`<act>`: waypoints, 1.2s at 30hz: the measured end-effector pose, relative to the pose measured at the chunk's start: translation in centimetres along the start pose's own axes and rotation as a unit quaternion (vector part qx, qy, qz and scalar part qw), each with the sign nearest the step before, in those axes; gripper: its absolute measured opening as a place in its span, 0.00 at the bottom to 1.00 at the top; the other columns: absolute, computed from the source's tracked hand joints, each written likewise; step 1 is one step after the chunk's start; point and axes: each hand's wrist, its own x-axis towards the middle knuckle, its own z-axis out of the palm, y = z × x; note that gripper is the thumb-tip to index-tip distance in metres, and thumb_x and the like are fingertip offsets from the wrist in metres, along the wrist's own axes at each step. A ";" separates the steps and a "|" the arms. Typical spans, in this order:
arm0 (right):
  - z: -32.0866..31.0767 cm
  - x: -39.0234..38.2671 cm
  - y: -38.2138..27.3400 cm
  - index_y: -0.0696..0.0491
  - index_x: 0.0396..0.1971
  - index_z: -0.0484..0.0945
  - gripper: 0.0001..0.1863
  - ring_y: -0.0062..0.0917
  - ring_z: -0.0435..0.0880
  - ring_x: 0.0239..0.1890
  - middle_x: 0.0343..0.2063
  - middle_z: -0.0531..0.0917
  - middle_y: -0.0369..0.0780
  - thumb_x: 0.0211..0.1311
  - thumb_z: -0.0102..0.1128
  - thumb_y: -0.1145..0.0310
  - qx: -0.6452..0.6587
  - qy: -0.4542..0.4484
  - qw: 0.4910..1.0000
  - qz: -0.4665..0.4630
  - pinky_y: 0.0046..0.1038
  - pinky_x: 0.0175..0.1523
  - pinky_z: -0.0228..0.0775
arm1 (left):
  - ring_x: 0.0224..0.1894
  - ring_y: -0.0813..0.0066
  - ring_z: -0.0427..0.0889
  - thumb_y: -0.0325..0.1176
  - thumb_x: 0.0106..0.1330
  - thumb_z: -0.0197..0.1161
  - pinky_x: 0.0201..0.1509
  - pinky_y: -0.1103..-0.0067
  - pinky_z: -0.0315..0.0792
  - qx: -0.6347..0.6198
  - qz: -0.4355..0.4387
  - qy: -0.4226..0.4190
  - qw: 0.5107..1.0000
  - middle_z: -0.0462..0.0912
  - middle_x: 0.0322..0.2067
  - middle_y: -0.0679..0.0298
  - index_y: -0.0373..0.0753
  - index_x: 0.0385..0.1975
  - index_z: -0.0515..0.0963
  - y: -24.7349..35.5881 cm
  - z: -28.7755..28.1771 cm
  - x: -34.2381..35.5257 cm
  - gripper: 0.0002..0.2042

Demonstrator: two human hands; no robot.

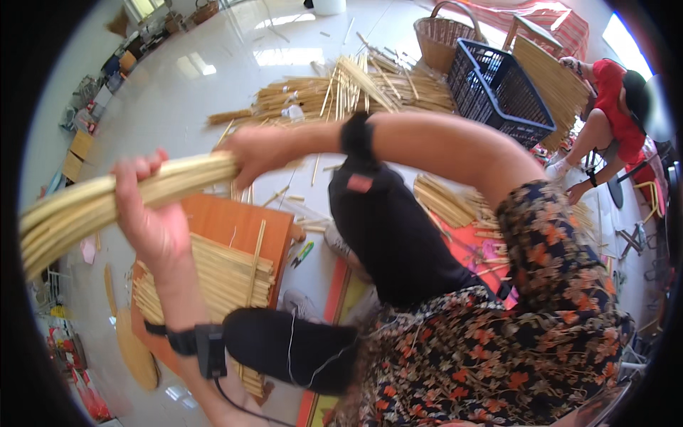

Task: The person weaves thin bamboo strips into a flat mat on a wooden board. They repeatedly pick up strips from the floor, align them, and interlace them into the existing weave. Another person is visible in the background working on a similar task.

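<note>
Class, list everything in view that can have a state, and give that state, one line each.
Stalk bundle: held, slanting
Left hand: curled around the bundle
Right hand: gripping its right end
Low table: partly covered with stalks
Floor stalks: loosely heaped
Blue crate: open-topped
Wicker basket: upright, handle raised

The bundle of stalks is cut off at the picture's left rim; its other end is partly hidden by the right hand, whose fingers are blurred. The left forearm and black-clad leg cover parts of the wooden table toward its near edge, and some stalks there (how many, I cannot tell). A green item beyond the table's right edge is too small to identify.
</note>
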 end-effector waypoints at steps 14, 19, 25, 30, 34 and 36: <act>-1.4 -16.1 8.7 0.59 0.29 0.77 0.11 0.19 0.81 0.19 0.19 0.82 0.37 0.53 0.69 0.68 0.031 0.027 0.935 0.352 0.24 0.25 0.74 | 0.55 0.69 0.78 0.40 0.63 0.74 0.57 0.73 0.70 0.055 -0.372 0.042 0.926 0.80 0.47 0.64 0.42 0.51 0.73 -8.3 -3.2 -1.2 0.22; 5.7 -22.9 16.0 0.59 0.30 0.78 0.11 0.21 0.80 0.18 0.18 0.81 0.38 0.51 0.66 0.69 0.110 0.050 0.861 0.494 0.27 0.23 0.73 | 0.51 0.70 0.81 0.35 0.70 0.65 0.54 0.74 0.75 0.109 -0.405 0.076 0.905 0.80 0.49 0.63 0.40 0.52 0.73 -8.7 -6.8 -3.0 0.15; 14.4 -27.4 23.4 0.60 0.31 0.80 0.10 0.26 0.81 0.19 0.18 0.81 0.42 0.51 0.63 0.70 0.129 -0.006 0.803 0.582 0.30 0.25 0.74 | 0.46 0.72 0.84 0.33 0.73 0.60 0.49 0.78 0.80 0.158 -0.458 0.085 0.871 0.82 0.48 0.61 0.38 0.52 0.74 -9.2 -10.1 -4.5 0.12; 16.8 -30.0 27.6 0.60 0.31 0.81 0.11 0.29 0.83 0.19 0.17 0.82 0.42 0.48 0.64 0.69 0.122 -0.052 0.780 0.612 0.31 0.26 0.75 | 0.40 0.76 0.85 0.32 0.74 0.59 0.47 0.79 0.80 0.211 -0.503 0.097 0.832 0.83 0.44 0.63 0.38 0.49 0.75 -10.2 -10.3 -4.4 0.09; 16.6 -29.7 29.2 0.59 0.34 0.81 0.13 0.31 0.84 0.19 0.18 0.83 0.43 0.48 0.64 0.68 0.099 -0.082 0.786 0.605 0.33 0.28 0.77 | 0.39 0.78 0.84 0.31 0.74 0.58 0.47 0.80 0.80 0.241 -0.526 0.072 0.813 0.83 0.43 0.63 0.38 0.47 0.76 -10.6 -10.5 -3.9 0.07; 15.7 -29.1 29.1 0.58 0.35 0.80 0.14 0.32 0.85 0.20 0.18 0.83 0.43 0.49 0.65 0.67 0.120 -0.068 0.778 0.612 0.33 0.29 0.78 | 0.39 0.78 0.84 0.31 0.74 0.58 0.46 0.80 0.80 0.252 -0.528 0.075 0.807 0.83 0.43 0.63 0.37 0.47 0.76 -10.8 -11.0 -3.9 0.07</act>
